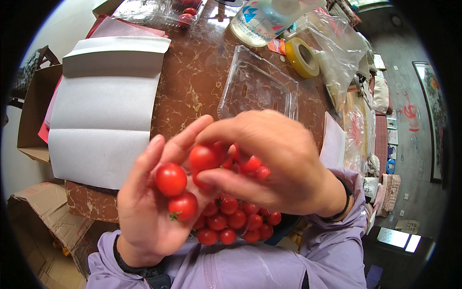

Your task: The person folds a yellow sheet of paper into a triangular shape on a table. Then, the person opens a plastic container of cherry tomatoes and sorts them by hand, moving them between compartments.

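Note:
Palm up and cupped, my left hand holds several red cherry tomatoes; one of them has a green calyx. Over it arches my right hand, its thumb and fingers around another cherry tomato at the left palm. The right fingertips are partly hidden and a little blurred. Below and behind both hands, close to my body, lies a heap of cherry tomatoes. What the heap rests in is mostly covered. Beyond my right hand, a transparent plastic tray sits on the brown marbled tabletop.
A creased white sheet covers the table's left side. At the back are a plastic pack with red fruit and a translucent jug. A yellow tape roll and a plastic bag lie right. Cardboard boxes stand left.

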The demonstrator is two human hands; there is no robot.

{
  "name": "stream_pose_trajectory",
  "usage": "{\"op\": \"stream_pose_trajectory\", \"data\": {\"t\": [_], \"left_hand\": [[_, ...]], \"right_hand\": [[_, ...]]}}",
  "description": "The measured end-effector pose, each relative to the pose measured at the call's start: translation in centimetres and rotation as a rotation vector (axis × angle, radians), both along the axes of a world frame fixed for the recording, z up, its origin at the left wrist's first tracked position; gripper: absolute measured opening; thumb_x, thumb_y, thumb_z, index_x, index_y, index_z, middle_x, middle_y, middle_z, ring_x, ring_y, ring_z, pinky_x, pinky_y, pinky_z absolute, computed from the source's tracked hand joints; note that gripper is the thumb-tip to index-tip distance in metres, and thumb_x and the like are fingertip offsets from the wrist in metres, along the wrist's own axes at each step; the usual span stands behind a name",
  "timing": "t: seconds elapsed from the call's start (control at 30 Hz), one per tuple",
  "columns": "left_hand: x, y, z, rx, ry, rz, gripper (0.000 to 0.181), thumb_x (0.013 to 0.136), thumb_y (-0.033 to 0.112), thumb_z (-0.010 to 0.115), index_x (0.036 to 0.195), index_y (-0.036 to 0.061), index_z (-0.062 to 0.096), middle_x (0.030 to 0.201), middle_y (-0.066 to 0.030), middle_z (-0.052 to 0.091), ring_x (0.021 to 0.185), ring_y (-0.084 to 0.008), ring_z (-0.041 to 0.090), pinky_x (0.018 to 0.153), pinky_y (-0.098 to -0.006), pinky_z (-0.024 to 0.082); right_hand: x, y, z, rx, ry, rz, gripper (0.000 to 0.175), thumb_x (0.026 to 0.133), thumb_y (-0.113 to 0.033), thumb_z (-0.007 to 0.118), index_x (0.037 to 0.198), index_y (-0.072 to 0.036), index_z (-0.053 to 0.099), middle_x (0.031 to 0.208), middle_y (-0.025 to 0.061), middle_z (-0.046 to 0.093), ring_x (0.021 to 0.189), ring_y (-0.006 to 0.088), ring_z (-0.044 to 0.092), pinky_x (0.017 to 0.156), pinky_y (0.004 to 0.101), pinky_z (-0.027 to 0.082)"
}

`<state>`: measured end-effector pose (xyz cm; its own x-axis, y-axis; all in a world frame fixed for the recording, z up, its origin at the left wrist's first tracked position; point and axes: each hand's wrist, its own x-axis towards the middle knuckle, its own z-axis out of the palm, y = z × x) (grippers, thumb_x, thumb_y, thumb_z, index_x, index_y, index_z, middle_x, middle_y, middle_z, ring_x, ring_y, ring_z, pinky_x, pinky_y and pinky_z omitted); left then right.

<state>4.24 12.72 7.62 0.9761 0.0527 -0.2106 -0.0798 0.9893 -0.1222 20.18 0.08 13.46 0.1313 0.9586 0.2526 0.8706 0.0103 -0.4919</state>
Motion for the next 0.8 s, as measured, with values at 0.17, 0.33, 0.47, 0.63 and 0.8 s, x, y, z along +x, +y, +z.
{"op": "stream_pose_trajectory", "data": {"t": [0.17,0.33,0.47,0.63,0.8], "left_hand": [[-0.9,2.0,-1.7,0.050,0.029,0.176,0.048,0.114,0.030,0.044,0.142,-0.0068,0.053,0.145,-0.0302,0.056,0.142,-0.0425,0.051,0.119,-0.0524,0.048],[-1.5,2.4,-1.7,0.077,0.041,0.198,0.050,0.114,0.033,0.044,0.144,-0.0059,0.052,0.148,-0.0304,0.053,0.145,-0.0424,0.048,0.121,-0.0525,0.046],[-1.3,1.9,-0.7,0.069,0.092,0.163,0.057,0.114,0.040,0.042,0.149,-0.0050,0.046,0.154,-0.0297,0.050,0.147,-0.0403,0.047,0.124,-0.0521,0.042],[-0.6,0.7,0.2,0.043,0.036,0.093,0.069,0.112,0.053,0.040,0.155,-0.0020,0.041,0.151,-0.0260,0.053,0.140,-0.0370,0.054,0.118,-0.0500,0.047],[-0.4,-0.3,0.9,0.107,0.058,0.012,0.078,0.110,0.063,0.034,0.157,0.0009,0.040,0.145,-0.0194,0.057,0.133,-0.0329,0.059,0.112,-0.0477,0.051]], "right_hand": [[0.8,-1.1,1.0,-0.110,-0.091,-0.021,0.037,0.078,-0.015,0.086,0.112,-0.008,0.073,0.097,0.0049,0.075,0.082,0.0246,0.066,0.080,0.0379,0.049],[0.3,-1.3,-0.9,-0.149,-0.295,0.016,0.040,0.076,-0.020,0.086,0.114,-0.018,0.076,0.100,-0.0016,0.071,0.090,0.0222,0.063,0.089,0.0392,0.047],[0.7,-1.5,-0.7,-0.111,-0.277,-0.003,0.040,0.079,-0.023,0.086,0.117,-0.016,0.077,0.100,0.0003,0.072,0.090,0.0219,0.065,0.089,0.0398,0.048],[0.4,-1.4,1.0,0.062,-0.133,-0.023,0.040,0.083,-0.028,0.085,0.118,-0.011,0.077,0.107,0.0040,0.075,0.094,0.0220,0.068,0.090,0.0399,0.048],[-1.1,-0.7,0.4,0.078,-0.120,0.132,0.036,0.087,-0.029,0.079,0.121,-0.015,0.077,0.126,0.0080,0.071,0.101,0.0230,0.067,0.095,0.0403,0.048]]}}
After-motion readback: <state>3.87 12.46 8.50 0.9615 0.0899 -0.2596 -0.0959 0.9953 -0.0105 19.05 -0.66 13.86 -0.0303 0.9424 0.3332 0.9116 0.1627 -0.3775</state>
